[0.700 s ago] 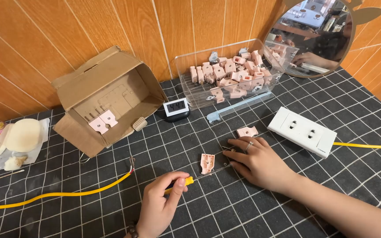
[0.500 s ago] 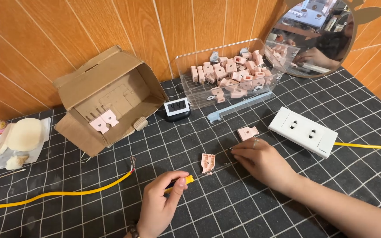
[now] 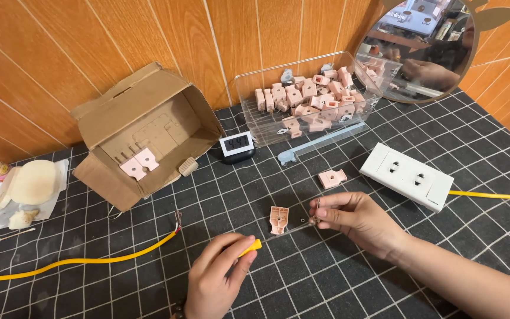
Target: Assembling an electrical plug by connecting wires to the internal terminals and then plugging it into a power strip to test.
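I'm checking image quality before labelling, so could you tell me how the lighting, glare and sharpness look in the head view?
Head view: even, soft light with faint shadows under both hands; left hand and right hand sharp, no motion blur; mild glare on the clear plastic bin and the round mirror; wall planks bow slightly from the wide lens.

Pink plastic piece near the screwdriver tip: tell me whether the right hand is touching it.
Apart. The head view shows bare mat between the pink plastic piece and the right hand, whose fingers pinch a small screw instead.
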